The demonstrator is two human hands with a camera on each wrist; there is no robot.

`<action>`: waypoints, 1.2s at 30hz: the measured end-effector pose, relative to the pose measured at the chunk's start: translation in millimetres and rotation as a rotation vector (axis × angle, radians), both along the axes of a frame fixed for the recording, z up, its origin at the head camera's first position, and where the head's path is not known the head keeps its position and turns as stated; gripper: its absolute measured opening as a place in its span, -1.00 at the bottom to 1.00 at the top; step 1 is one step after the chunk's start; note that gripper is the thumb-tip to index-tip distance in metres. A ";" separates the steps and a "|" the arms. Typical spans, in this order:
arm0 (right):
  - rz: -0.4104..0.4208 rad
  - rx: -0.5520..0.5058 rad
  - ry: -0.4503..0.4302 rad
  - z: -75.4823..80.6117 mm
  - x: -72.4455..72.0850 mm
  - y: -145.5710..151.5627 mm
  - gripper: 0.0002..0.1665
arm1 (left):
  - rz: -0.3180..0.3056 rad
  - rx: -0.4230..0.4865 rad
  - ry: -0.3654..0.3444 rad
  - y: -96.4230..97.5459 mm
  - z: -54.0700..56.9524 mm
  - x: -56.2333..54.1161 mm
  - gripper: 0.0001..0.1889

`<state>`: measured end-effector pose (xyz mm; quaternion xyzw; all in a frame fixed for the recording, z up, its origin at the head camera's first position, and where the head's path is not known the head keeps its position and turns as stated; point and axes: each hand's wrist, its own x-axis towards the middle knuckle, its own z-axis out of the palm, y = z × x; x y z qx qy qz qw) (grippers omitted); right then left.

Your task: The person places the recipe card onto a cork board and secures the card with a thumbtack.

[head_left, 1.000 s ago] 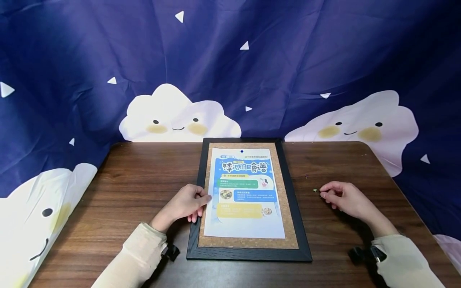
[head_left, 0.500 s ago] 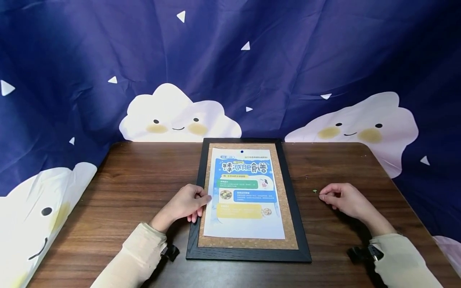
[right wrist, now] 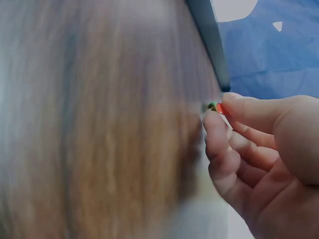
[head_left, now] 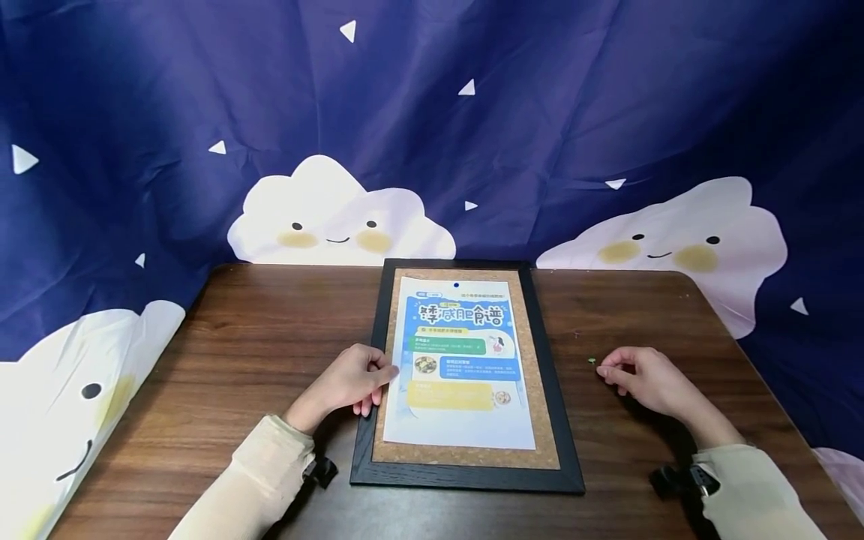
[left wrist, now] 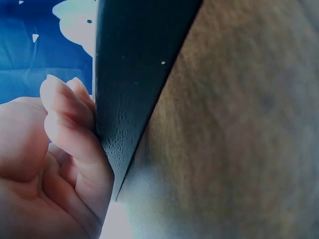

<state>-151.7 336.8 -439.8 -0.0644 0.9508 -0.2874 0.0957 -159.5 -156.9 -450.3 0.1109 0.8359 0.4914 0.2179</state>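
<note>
A printed paper sheet (head_left: 459,431) lies on a cork board (head_left: 547,442) with a black frame (head_left: 466,476); a blue thumbtack (head_left: 456,285) sits at the sheet's top. My left hand (head_left: 347,379) rests on the frame's left side, fingers loosely bent, one fingertip right at the sheet's left edge. In the left wrist view, its fingers lie along the black rail. To the right of the board, my right hand (head_left: 637,375) pinches a tiny red thumbtack (right wrist: 221,108) between thumb and index finger. Close to these fingertips, a green thumbtack (head_left: 591,360) is on the table.
The brown wooden table (head_left: 290,315) reaches back to a dark blue cloth (head_left: 405,97) printed with white clouds and triangles. Another tiny purplish thing (head_left: 577,334) lies between the board and my right hand. Each wrist carries a small black camera.
My right hand has moved slightly left and toward me, and its fingertips have come closer together. The left hand and the board keep their place; the head view has shifted a little.
</note>
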 end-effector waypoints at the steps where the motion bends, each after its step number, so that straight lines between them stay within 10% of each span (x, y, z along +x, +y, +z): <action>1: -0.009 -0.020 0.005 0.8 1.2 -2.5 -0.87 | 0.000 -0.002 -0.001 0.1 -0.2 0.1 -0.73; 21: 0.131 -0.349 0.088 15.2 -8.8 -63.0 -0.85 | -0.003 -0.008 0.006 -0.4 -0.2 0.1 -0.72; 36: 0.278 -0.469 -0.038 16.1 -35.7 -137.1 -0.83 | -0.007 -0.003 0.020 -1.3 -2.4 0.7 -0.72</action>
